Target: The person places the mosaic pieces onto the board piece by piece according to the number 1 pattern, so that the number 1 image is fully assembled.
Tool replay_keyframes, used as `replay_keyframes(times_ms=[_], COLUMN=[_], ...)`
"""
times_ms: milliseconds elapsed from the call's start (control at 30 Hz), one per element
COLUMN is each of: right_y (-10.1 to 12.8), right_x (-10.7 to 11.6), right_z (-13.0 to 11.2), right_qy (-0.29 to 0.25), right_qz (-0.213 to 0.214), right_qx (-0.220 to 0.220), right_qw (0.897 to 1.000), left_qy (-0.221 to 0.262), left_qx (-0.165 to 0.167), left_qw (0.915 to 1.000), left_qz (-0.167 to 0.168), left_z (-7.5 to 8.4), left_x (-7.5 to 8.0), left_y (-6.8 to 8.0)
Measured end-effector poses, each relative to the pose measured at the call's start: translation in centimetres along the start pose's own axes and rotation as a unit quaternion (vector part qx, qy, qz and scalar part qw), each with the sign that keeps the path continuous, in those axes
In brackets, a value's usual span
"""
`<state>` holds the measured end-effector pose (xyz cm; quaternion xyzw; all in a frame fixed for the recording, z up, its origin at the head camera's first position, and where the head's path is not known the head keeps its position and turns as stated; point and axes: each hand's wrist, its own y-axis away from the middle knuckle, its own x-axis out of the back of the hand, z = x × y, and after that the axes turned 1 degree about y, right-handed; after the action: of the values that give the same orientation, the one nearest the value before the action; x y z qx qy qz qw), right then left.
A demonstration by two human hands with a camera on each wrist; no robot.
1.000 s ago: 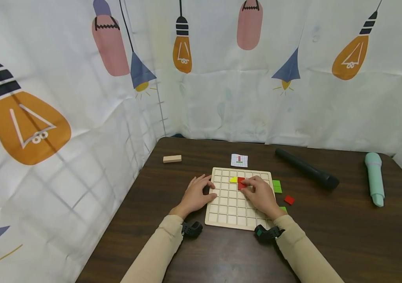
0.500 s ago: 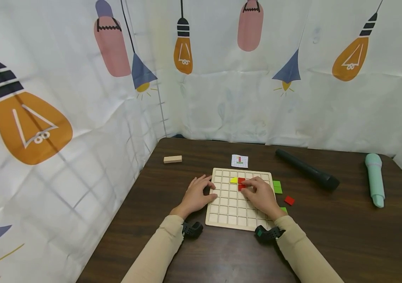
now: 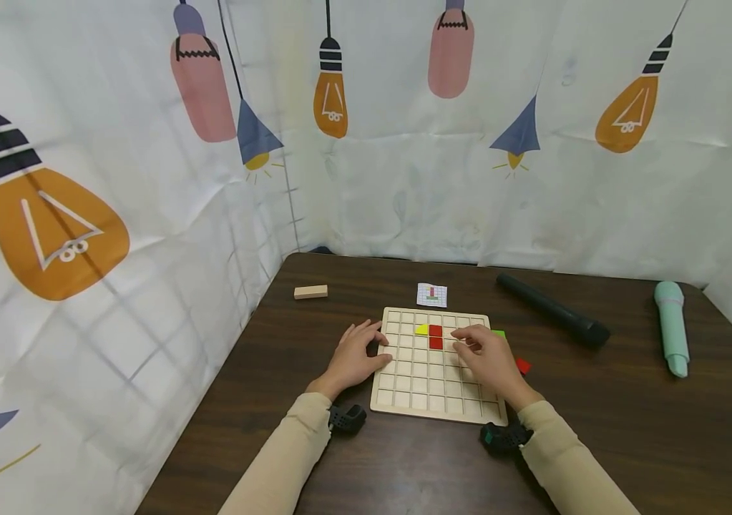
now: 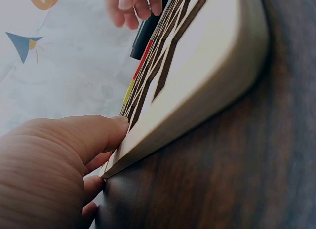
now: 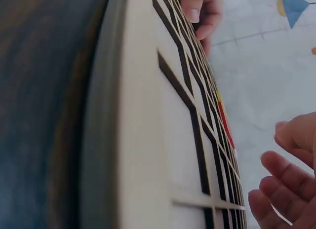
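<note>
A pale wooden grid board (image 3: 431, 404) lies on the dark table. Two red tiles (image 3: 435, 337) sit stacked in its upper cells, with a yellow tile (image 3: 423, 330) just left of them. My left hand (image 3: 358, 355) rests against the board's left edge, thumb on the rim (image 4: 111, 133). My right hand (image 3: 486, 355) hovers over the board's right side, fingers loosely spread and holding nothing; in the right wrist view its fingers (image 5: 284, 177) show apart from the board (image 5: 153, 140).
A green tile (image 3: 500, 333) and a red tile (image 3: 523, 365) lie right of the board. Behind it is a small pattern card (image 3: 432, 294). A wooden block (image 3: 310, 291) sits far left, a black microphone (image 3: 552, 310) and a mint microphone (image 3: 670, 326) to the right.
My right hand has lifted off the red tiles and drawn back to the right, leaving both red tiles uncovered on the board. The left hand has stayed put.
</note>
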<state>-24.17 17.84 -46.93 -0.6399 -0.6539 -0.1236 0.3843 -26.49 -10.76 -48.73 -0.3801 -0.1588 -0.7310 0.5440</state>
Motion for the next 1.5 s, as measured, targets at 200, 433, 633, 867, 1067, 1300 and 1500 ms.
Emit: replay_keyframes(times_ms=[200, 433, 633, 867, 1067, 1300, 1500], right_y=[0.7, 1.8, 3.1, 4.6, 5.3, 5.3, 5.6], right_x=[1.3, 2.8, 3.9, 5.3, 6.4, 6.3, 6.8], right_z=[-0.1, 0.5, 1.6, 3.7, 4.9, 5.5, 5.3], right_qy=[0.032, 0.056, 0.059, 0.088, 0.101, 0.119, 0.139], right_qz=[0.01, 0.027, 0.058, 0.085, 0.074, 0.07, 0.065], right_qx=[0.016, -0.002, -0.031, -0.059, -0.088, -0.087, -0.101], right_qw=[0.999, 0.998, 0.996, 0.991, 0.988, 0.987, 0.983], left_qy=[-0.003, 0.001, -0.002, -0.01, -0.013, -0.011, -0.015], left_qx=[0.009, 0.0, -0.005, 0.001, 0.004, 0.009, 0.01], left_qw=[1.0, 1.0, 1.0, 0.9999, 0.9999, 0.9999, 0.9998], left_qz=[0.0, -0.001, 0.0, -0.001, 0.001, 0.003, 0.002], left_z=[-0.1, 0.0, -0.1, 0.0, 0.0, 0.0, -0.1], left_x=[-0.1, 0.0, 0.0, 0.0, -0.1, -0.1, -0.2], left_y=[0.0, 0.0, 0.1, 0.0, 0.0, -0.1, -0.2])
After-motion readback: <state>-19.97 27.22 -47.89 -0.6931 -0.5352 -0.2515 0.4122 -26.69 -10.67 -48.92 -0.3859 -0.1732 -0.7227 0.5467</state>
